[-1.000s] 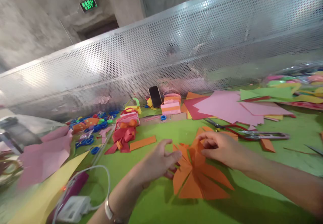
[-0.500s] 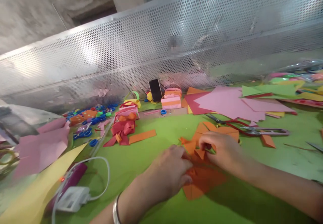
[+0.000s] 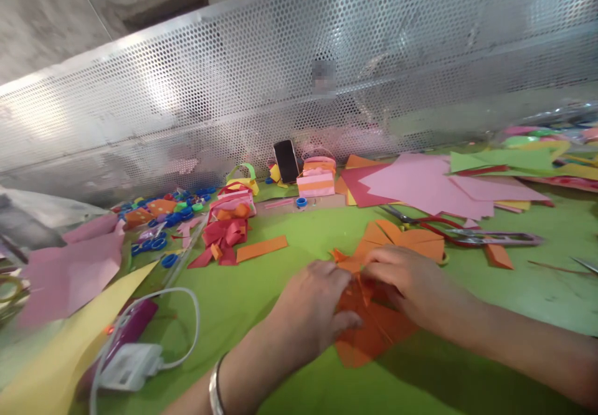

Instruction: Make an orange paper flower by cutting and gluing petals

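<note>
Orange paper [image 3: 362, 334], creased and cut into petal-like shapes, lies on the green table under both hands. My left hand [image 3: 320, 306], with a silver bracelet at the wrist, is at its left side, fingers curled on the folded middle and thumb stretched over the paper. My right hand [image 3: 402, 278] is bent over the same middle part, its fingers closed on a fold of the orange paper. The fingertips of both hands are nearly together, and they partly hide the fold. Beyond them lies a rounded orange paper piece [image 3: 420, 242].
Red-handled scissors [image 3: 460, 233] lie at the right, near pink paper sheets [image 3: 420, 184]. A phone [image 3: 286, 161] leans at the back beside a pink paper basket [image 3: 316, 181]. Left are red paper bows [image 3: 224, 234], an orange strip [image 3: 261, 248], a white charger [image 3: 131, 365] and yellow paper [image 3: 70, 340].
My right hand has moved slightly left and down, its fingers closing over the fold that stood up before. My left thumb has stretched to the right. The view has tilted slightly downward.
</note>
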Motion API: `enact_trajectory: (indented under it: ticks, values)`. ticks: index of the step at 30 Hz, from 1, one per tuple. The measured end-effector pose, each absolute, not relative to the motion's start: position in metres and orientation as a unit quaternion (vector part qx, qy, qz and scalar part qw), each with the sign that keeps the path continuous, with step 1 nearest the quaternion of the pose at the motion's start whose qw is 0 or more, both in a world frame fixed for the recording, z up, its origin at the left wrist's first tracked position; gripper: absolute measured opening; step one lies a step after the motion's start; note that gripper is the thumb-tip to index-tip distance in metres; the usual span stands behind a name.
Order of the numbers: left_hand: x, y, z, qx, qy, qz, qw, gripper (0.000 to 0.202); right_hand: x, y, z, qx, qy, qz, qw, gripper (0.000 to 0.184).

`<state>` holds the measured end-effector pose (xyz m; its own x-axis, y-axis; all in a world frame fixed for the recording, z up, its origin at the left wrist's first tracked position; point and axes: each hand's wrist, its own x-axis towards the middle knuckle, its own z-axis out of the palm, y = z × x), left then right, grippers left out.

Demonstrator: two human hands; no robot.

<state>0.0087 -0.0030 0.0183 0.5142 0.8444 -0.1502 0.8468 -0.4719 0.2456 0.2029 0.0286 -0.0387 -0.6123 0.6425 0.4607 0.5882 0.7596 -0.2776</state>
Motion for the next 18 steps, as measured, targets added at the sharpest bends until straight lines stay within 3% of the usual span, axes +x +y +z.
enact_trajectory:
  ticks: [5, 8, 14, 18]
  values:
    - [0.007, -0.001, 0.011, 0.853, 0.497, 0.022, 0.159, 0.031, 0.205, 0.024, -0.028, -0.326, -0.880, -0.018, 0.345, 0.048]
    - [0.006, -0.001, 0.010, 0.854, 0.489, 0.024, 0.178, 0.038, 0.206, 0.015, -0.017, -0.285, -0.879, -0.020, 0.382, 0.036]
    - [0.007, 0.002, 0.006, 0.854, 0.489, 0.008, 0.177, 0.029, 0.201, 0.002, -0.015, -0.267, -0.922, 0.042, 0.278, 0.025]
    - [0.007, 0.004, 0.003, 0.860, 0.476, 0.028, 0.183, 0.024, 0.195, 0.005, -0.027, -0.286, -0.916, -0.007, 0.281, 0.016]
